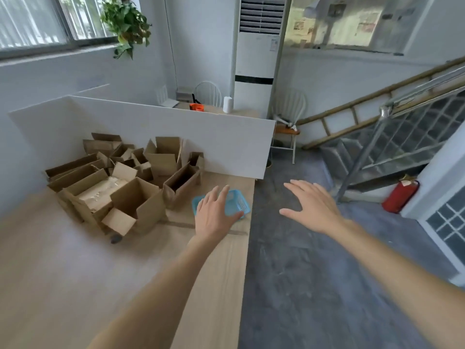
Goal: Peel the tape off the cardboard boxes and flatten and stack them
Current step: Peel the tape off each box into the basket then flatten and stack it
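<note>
Both hands reach forward, palms down, fingers spread and holding nothing. The left hand (215,215) hangs over the right side of the wooden table (63,273), its fingers straight and fanned in front of a small blue basket (240,206); whether the fingertips touch the basket cannot be told, since the hand covers its near-left part. The right hand (313,206) is just as wide open, thumb stuck out to the left, and it floats past the table's edge over the grey floor (314,285), touching nothing. To the left of the hands, the cardboard boxes (120,177) lie in a loose heap on the far left of the table, against a white partition (176,132) — all standing or tipped with flaps open, none flattened. One box near the front has a pale, shiny strip across its top that looks like tape (103,191), though blur makes it hard to be sure. A small dark thing (116,238) lies on the table just in front of the heap, too blurred to name. Well to the right, a red fire extinguisher (400,196) leans at the foot of the stairs (364,152) — the whole picture is softened by motion blur.
</note>
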Demonstrator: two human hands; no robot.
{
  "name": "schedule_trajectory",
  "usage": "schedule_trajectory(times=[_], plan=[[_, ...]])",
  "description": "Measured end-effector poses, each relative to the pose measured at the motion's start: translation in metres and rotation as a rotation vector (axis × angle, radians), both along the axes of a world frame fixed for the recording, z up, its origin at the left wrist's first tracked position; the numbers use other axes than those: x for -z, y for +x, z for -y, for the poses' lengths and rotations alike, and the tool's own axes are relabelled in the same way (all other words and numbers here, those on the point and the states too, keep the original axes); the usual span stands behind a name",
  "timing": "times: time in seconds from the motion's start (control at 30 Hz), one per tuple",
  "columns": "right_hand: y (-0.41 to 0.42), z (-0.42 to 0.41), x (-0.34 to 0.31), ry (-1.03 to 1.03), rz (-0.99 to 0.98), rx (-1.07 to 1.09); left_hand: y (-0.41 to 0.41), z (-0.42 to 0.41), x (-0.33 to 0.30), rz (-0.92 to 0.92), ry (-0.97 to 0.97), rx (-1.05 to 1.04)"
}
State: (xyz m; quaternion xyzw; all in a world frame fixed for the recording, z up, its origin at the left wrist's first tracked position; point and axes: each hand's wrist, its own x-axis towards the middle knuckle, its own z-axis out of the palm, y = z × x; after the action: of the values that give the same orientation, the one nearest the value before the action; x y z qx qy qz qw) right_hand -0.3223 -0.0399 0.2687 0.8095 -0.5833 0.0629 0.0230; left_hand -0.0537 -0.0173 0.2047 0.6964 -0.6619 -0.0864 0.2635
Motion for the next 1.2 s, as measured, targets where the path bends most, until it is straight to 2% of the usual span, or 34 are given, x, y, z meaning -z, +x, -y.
schedule_trajectory(times=[0.2,0.37,0.63,0.83,1.0,1.2], plan=[[-0.037,0.056,0.026,0.038,0.004,-0.031,-0.047,0.043,0.034,-0.041,0.043,-0.050],[-0.020,0.113,0.041,0.082,0.029,-0.113,-0.028,0.073,0.045,-0.029,0.068,-0.143],[0.078,0.232,0.043,0.083,0.041,-0.327,0.061,0.147,0.055,-0.075,0.013,-0.491],[0.176,0.287,0.063,0.139,0.053,-0.486,0.125,0.161,0.078,-0.115,0.055,-0.661],[0.245,0.308,0.099,0.189,0.023,-0.609,0.166,0.154,0.101,-0.111,0.072,-0.695],[0.290,0.359,0.152,0.265,0.032,-0.677,0.189,0.173,0.135,-0.143,0.142,-0.695]])
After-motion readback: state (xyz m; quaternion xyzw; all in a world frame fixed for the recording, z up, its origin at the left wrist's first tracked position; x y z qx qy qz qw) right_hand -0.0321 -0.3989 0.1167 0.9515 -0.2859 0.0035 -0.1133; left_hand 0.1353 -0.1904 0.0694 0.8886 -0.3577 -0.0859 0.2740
